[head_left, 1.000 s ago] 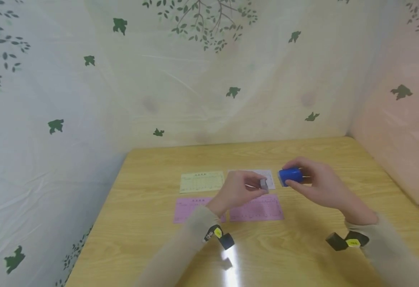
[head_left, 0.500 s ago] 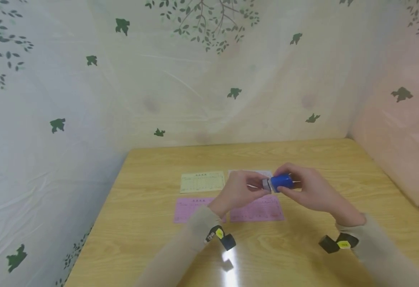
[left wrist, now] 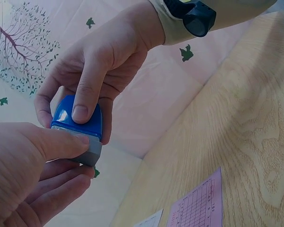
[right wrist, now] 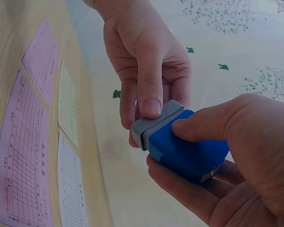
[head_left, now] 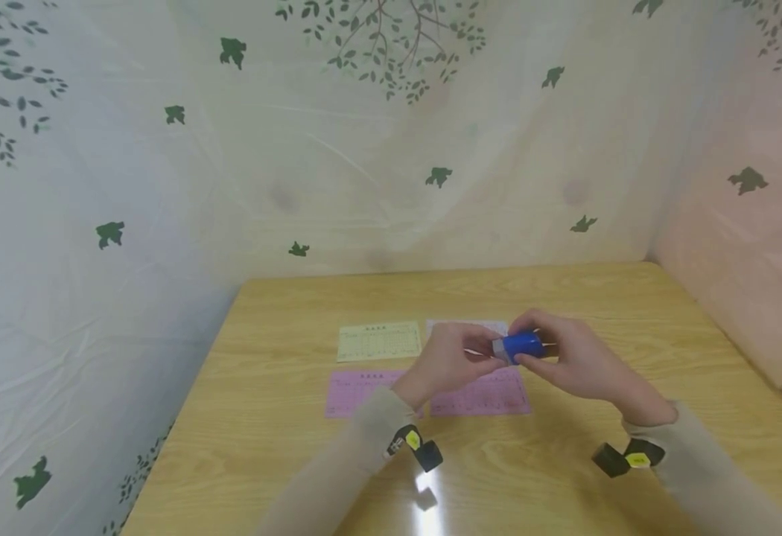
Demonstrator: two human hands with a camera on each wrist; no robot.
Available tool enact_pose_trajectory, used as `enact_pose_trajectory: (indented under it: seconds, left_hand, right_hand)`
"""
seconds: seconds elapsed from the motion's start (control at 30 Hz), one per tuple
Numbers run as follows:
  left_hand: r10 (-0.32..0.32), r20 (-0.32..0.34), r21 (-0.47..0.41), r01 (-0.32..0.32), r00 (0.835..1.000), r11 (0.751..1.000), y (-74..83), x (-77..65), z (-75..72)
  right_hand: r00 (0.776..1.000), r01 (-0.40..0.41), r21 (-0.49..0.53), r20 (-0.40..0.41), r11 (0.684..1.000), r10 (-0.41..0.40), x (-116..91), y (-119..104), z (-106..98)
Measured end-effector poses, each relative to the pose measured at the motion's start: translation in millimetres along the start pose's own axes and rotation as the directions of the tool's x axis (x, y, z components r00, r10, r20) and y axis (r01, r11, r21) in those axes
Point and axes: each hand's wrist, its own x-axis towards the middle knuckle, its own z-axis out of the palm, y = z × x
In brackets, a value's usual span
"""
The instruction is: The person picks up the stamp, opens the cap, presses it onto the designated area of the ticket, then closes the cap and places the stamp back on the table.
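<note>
Over the papers, both hands meet at a blue hand stamp (head_left: pixel 523 347) with a grey cap (right wrist: pixel 156 120). My right hand (head_left: pixel 575 361) grips the blue body between thumb and fingers. The left hand (head_left: pixel 444 359) pinches the grey cap, thumb on one face and fingers behind it. In the right wrist view the cap sits against the end of the blue body, with a thin dark line along the cap near the joint. The stamp is held roughly level, its capped end toward the left hand. Part of the body is hidden by the right fingers.
On the wooden table (head_left: pixel 284 357) lie a yellow form (head_left: pixel 377 342), a white form (right wrist: pixel 72 184) partly covered by the hands, and two pink forms, left (head_left: pixel 364 391) and right (head_left: pixel 481 398). A patterned cloth (head_left: pixel 364 164) hangs behind and at both sides.
The right hand has moved left with the stamp, bringing its end from apart to against the grey cap. The left hand has stayed nearly in place, holding the cap.
</note>
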Motion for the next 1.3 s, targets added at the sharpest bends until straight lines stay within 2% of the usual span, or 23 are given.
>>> enact_pose_trajectory:
  seconds: [0.6, 0.87, 1.13, 1.3]
  left_hand:
    - [0.035, -0.012, -0.004, -0.035, 0.999, 0.999, -1.3, -0.7, -0.9]
    - [0.043, 0.000, 0.045, -0.043, 0.999, 0.998, -1.2, -1.2, -1.8]
    - [0.069, -0.002, 0.094, -0.068, 0.998, 0.993, -0.3, -0.7, -4.0]
    - [0.093, 0.024, 0.119, -0.095, 0.995, 0.988, -0.7, -0.2, -4.5]
  right_hand:
    - [1.000, 0.015, -0.021, 0.014, 1.000, -0.014, 1.4, 2.4, 4.9]
    - [0.999, 0.004, -0.001, 0.038, 1.000, -0.004, 3.1, 2.8, 5.4]
    - [0.999, 0.026, 0.015, 0.036, 1.000, -0.027, 6.0, 0.7, 3.7]
    - [0.999, -0.005, 0.035, 0.044, 0.999, 0.004, 5.7, -1.7, 3.3]
